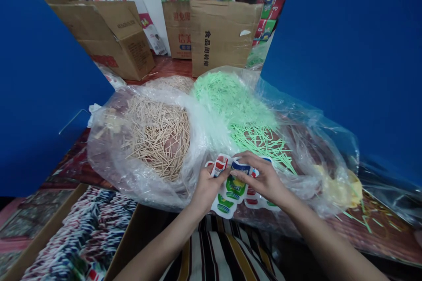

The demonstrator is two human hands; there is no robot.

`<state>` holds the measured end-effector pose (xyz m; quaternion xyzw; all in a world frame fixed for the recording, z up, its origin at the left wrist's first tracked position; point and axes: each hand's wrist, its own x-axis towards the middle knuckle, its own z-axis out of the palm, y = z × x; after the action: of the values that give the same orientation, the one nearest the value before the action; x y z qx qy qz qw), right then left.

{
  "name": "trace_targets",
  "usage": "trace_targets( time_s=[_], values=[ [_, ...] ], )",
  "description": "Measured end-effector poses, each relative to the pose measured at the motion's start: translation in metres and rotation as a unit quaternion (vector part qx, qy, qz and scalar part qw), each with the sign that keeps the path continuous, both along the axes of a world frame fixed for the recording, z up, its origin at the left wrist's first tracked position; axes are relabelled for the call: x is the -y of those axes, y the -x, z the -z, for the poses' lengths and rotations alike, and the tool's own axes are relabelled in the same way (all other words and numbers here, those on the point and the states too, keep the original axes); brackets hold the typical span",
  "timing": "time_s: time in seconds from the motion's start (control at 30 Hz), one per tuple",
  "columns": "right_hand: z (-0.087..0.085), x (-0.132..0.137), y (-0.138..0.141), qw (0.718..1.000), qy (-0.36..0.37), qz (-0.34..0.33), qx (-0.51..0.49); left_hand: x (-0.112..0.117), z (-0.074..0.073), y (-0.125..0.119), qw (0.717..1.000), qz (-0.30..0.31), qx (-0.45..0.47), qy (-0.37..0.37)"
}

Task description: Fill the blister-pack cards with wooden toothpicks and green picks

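Observation:
My left hand (pixel 207 188) pinches the left edge of several small flat bottle-shaped packets, printed in green, red and blue. My right hand (pixel 262 178) is closed on the same group from the right, its thumb lying across a green bottle-shaped packet (pixel 236 189). Another green-printed packet (pixel 224 205) hangs below, and more packets stick out under my right palm. Just beyond my hands lie green sticks (pixel 260 140) on an opened clear plastic bag. To the left, tan sticks (pixel 165 140) are heaped in another clear bag (pixel 105 149).
At lower left stands an open carton (pixel 127 230) packed with rows of bottle-shaped packets. Cardboard boxes (pixel 224 35) line the back of the table. Blue panels (pixel 349 52) rise on both sides. A few loose green sticks lie on the right of the table (pixel 359 237).

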<state>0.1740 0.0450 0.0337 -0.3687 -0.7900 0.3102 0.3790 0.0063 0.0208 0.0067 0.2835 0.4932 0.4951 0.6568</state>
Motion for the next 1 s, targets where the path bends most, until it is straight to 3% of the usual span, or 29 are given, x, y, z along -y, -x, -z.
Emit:
trace_targets(
  time_s=[0.13, 0.23, 0.3, 0.4, 0.47, 0.53, 0.6, 0.67, 0.73, 0.8, 0.87, 1.0],
  values=[
    [0.007, 0.007, 0.002, 0.983, 0.149, 0.052, -0.095, 0.0, 0.002, -0.001, 1.0, 0.0, 0.023, 0.016],
    [0.015, 0.013, 0.006, 0.927, 0.296, 0.08, -0.217, 0.001, 0.003, -0.003, 0.999, 0.009, 0.04, 0.02],
    [0.018, 0.016, 0.007, 0.904, 0.332, 0.093, -0.252, 0.002, 0.004, -0.004, 0.999, 0.029, 0.038, 0.014],
    [0.02, 0.018, -0.002, 0.898, 0.331, 0.128, -0.259, 0.003, 0.007, -0.002, 0.997, 0.072, 0.004, -0.02],
    [0.024, 0.018, -0.017, 0.902, 0.306, 0.176, -0.249, 0.002, 0.012, 0.004, 0.992, 0.074, -0.079, -0.06],
    [0.031, 0.016, -0.036, 0.909, 0.266, 0.239, -0.213, 0.001, 0.017, 0.013, 0.968, 0.044, -0.224, -0.107],
    [0.041, 0.014, -0.056, 0.919, 0.232, 0.299, -0.112, 0.0, 0.021, 0.023, 0.903, 0.021, -0.401, -0.153],
    [0.052, 0.012, -0.07, 0.914, 0.202, 0.348, 0.043, -0.001, 0.023, 0.029, 0.813, 0.042, -0.551, -0.181],
    [0.06, 0.011, -0.078, 0.896, 0.162, 0.374, 0.178, -0.002, 0.025, 0.03, 0.733, 0.076, -0.652, -0.179],
    [0.065, 0.009, -0.08, 0.883, 0.098, 0.38, 0.258, -0.003, 0.027, 0.028, 0.68, 0.091, -0.711, -0.155],
    [0.065, 0.006, -0.078, 0.878, 0.002, 0.383, 0.286, -0.006, 0.032, 0.027, 0.663, 0.097, -0.73, -0.133],
    [0.055, 0.003, -0.06, 0.881, -0.184, 0.359, 0.249, -0.014, 0.042, 0.033, 0.705, 0.104, -0.69, -0.128]
  ],
)
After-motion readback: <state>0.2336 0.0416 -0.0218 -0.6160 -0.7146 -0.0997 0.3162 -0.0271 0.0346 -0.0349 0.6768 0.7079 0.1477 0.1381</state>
